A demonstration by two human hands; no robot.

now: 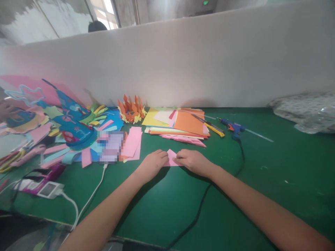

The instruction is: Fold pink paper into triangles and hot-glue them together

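A small piece of pink paper (pixel 171 159) with a pointed top lies on the green table (pixel 167 205) between my two hands. My left hand (pixel 156 163) has its fingers closed on the paper's left edge. From the other side, my right hand (pixel 194 161) pinches the right part of the same paper. The fingertips hide some of the folds. Just beyond is a stack of coloured paper (pixel 188 122), with folded pink pieces (pixel 183 138) at its front edge. Pink paper strips (pixel 133 143) rest to the left of my left hand.
A utility knife (pixel 213 129) and a blue glue gun (pixel 237 129) lie at right, its cable crossing the table. An orange paper crown (pixel 131 109), blue cone hats (pixel 75 129) and a charging phone (pixel 112 147) are left. Another person's hand (pixel 6 109) shows far left.
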